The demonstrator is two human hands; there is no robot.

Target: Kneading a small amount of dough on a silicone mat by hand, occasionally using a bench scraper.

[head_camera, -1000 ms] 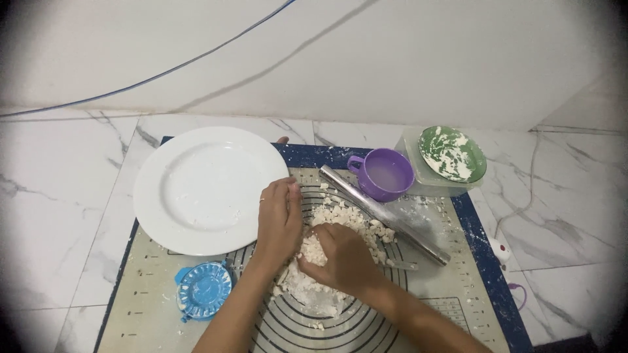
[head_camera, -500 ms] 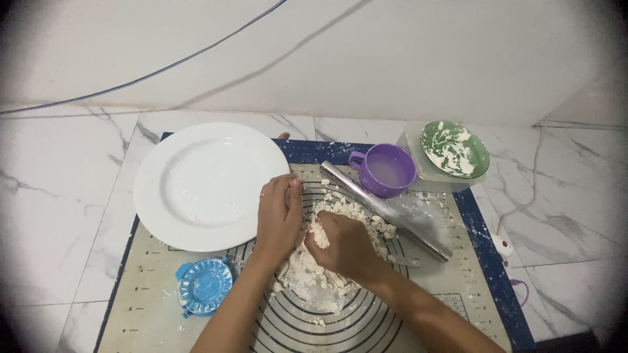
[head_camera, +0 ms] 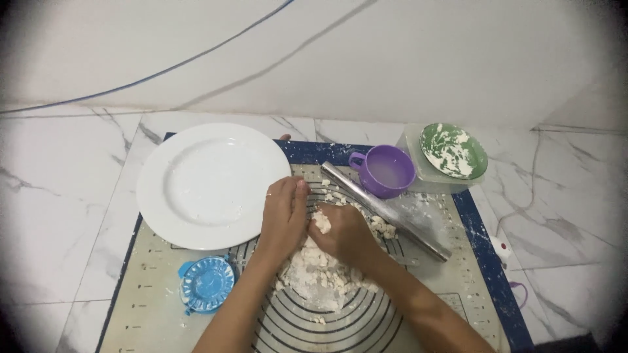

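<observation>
A crumbly heap of white dough (head_camera: 318,269) lies in the middle of a beige baking mat (head_camera: 150,307) with black rings and a blue border. My left hand (head_camera: 284,214) rests on the heap's far left side, fingers together and pressed against the dough. Beside it, my right hand (head_camera: 343,234) is curled over the heap and grips a lump of it. The two hands touch above the dough. A metal rolling pin (head_camera: 386,210) lies slanted just right of my right hand.
A large white plate (head_camera: 209,183) sits on the mat's left corner. A blue dumpling press (head_camera: 207,284) lies near the front left. A purple cup (head_camera: 387,170) and a clear tub with a floury green lid (head_camera: 453,150) stand at the back right. White marble surrounds the mat.
Both hands have shifted slightly toward the back of the mat while working the dough. The right hand has closed tighter over the heap.
</observation>
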